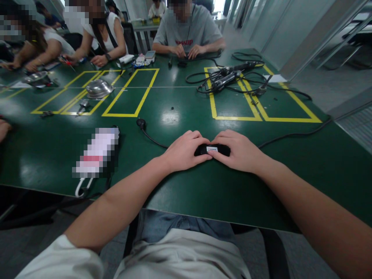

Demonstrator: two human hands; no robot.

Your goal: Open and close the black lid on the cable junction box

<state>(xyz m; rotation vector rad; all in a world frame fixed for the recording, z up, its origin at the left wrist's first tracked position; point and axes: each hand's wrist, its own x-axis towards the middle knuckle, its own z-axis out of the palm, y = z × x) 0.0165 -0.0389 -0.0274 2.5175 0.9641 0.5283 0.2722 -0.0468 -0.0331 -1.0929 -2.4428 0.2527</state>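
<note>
A black power adapter [219,149] with a small white label lies across both hands, just above the near part of the green table. My left hand [186,151] is closed on its left end, fingers behind and thumb in front. At the other end, my right hand [238,151] grips it the same way, and the two thumbs nearly meet below the label. From behind my left hand a black cord [154,141] runs to a plug [141,123]. Another black cable [290,136] leads off to the right from behind my right hand.
Left of my forearm lies a phone [97,153], its screen blurred out. Yellow tape [120,115] marks rectangles on the table [180,190]. Farther back are a metal bowl [99,89] and tangled cables with black tools [222,79]. Several people sit around the table.
</note>
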